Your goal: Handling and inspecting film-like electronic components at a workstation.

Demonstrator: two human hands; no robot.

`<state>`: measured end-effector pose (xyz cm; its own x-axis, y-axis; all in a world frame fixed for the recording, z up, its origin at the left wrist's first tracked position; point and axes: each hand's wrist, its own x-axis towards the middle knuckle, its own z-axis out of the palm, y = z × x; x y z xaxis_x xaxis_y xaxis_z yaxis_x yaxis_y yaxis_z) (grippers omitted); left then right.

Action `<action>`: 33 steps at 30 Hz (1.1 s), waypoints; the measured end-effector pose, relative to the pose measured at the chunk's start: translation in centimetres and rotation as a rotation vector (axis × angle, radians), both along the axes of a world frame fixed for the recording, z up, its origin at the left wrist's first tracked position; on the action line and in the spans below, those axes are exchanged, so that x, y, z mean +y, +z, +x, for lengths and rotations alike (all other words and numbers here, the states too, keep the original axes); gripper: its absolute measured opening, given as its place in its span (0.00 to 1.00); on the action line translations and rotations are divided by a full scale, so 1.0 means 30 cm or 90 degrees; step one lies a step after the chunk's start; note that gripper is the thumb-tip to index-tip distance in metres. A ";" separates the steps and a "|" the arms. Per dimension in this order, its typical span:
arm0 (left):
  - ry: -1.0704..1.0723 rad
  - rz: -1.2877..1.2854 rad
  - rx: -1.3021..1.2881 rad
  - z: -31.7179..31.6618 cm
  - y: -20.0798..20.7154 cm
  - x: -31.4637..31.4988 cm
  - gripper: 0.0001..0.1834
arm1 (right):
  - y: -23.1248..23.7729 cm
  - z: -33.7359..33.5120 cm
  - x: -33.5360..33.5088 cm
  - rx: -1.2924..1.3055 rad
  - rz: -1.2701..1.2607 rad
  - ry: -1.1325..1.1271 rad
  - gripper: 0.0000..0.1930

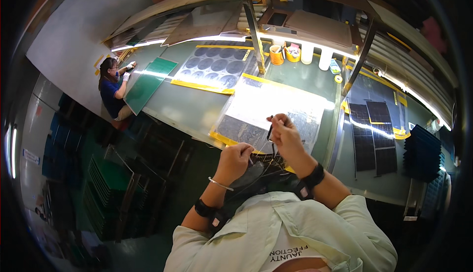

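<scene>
Both my hands are raised in front of my chest, over the near edge of a lit workbench. My right hand (287, 136) pinches a thin black cord (269, 132), which hangs down from its fingertips. To its lower left, my left hand (234, 162) is closed, its fingers pressed together; what they hold, if anything, is too small to make out. Below and between the hands is a tangle of dark cords and thin pale strands (274, 160). Beyond them lies a large film sheet (246, 130) with yellow tape along its edges, partly washed out by glare.
Another film sheet with dark discs (209, 68) lies left of mine. A co-worker (114, 87) in gloves handles a green panel (149, 86). Orange cups (277, 55) and white cylinders (325, 58) stand at the back. Posts (362, 55) hold a shelf; dark racks (422, 154) stand right.
</scene>
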<state>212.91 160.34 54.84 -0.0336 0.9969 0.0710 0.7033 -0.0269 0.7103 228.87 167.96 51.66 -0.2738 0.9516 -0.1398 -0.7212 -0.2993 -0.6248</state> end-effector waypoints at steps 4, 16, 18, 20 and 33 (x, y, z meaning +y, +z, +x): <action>0.011 -0.045 -0.164 -0.047 0.031 -0.031 0.08 | 0.009 0.098 -0.009 -0.031 -0.009 0.108 0.06; -0.013 0.011 -0.073 -0.162 0.182 0.034 0.08 | -0.190 0.741 -0.110 -0.199 -0.075 -0.366 0.05; 0.026 0.005 -0.140 -0.246 0.198 0.072 0.08 | -0.297 1.018 -0.222 -0.193 -0.064 -0.487 0.07; -0.080 0.005 -0.088 -0.262 0.241 0.107 0.07 | -0.360 1.202 -0.374 -0.238 -0.136 -0.641 0.05; -0.243 0.179 -0.311 -0.360 0.372 0.440 0.10 | -0.340 1.036 -1.197 -0.265 -0.439 -0.964 0.25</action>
